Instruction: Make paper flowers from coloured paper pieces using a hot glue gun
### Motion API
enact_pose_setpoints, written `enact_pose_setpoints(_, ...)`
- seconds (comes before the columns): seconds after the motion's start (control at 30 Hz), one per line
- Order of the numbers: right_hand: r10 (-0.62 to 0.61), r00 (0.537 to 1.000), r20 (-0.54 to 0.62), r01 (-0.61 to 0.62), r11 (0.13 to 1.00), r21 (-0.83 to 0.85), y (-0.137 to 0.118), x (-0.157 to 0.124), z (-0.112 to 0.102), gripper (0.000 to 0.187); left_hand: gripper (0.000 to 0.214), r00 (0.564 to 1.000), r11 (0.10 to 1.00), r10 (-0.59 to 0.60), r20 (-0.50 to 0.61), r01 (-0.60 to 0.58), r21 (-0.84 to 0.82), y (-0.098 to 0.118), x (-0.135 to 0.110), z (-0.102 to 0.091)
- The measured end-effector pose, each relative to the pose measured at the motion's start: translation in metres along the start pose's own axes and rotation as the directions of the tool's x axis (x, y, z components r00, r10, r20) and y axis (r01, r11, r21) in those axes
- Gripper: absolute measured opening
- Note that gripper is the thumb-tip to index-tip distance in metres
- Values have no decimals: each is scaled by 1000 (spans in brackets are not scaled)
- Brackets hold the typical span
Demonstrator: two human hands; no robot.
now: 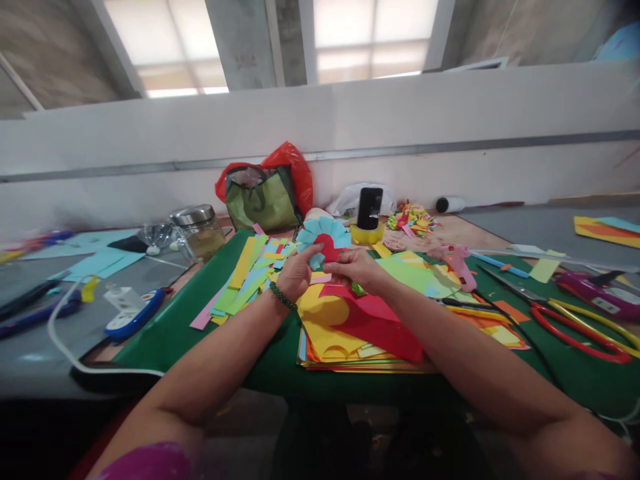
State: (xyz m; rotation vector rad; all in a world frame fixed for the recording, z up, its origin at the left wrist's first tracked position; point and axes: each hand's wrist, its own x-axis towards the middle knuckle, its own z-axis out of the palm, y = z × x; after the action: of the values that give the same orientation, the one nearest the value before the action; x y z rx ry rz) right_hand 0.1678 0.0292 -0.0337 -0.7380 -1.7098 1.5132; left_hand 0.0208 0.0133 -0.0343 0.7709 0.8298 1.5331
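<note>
The red disc point(331, 248) could slide off-centre, or the blue pleats point(323, 225) crease, if the left hand point(296, 270) pinches unevenly. That hand is closed, thumb on the disc, with the pleats just beyond its fingers. The right hand point(354, 265), fingertips drawn together, meets the disc's lower edge; its grip there is unclear.

One light-blue paper flower point(338, 228); one red paper disc point(328, 247). Along the tabletop's point(473, 237) far edge: one phone point(370, 208), one lidded jar point(203, 235), one green bag point(263, 201). Toward its right edge: one glue gun point(461, 267), one pair of scissors point(537, 308). Overlapping paper strips point(245, 270) defy counting.
</note>
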Motion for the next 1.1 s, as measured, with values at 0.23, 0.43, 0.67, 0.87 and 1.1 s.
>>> enact_pose_setpoints(0.23,-141,988,59,144,989,-42,-20,-13,-20,43,19,980,990,130,-150,-137,-39,19,-1,-4)
enact_pose_setpoints(0.43,-319,841,-436,424,891,165,-42,-16,-89,23,15,946,984,160,-280,-176,-33,33,13,-21)
enact_pose_setpoints(0.67,-326,538,-778,381,917,-121,-24,-1,-134,19,17,914,981,174,-366,-194,-19,46,28,-41)
enact_pose_setpoints(0.87,-414,651,-636,8,842,-540,-17,0,-123,34,18,927,981,188,-325,-195,11,45,21,-33)
enact_pose_setpoints(1.1,-405,866,-294,277,877,-392,-18,-2,-68,64,23,975,983,179,-135,-170,75,17,-3,-4)
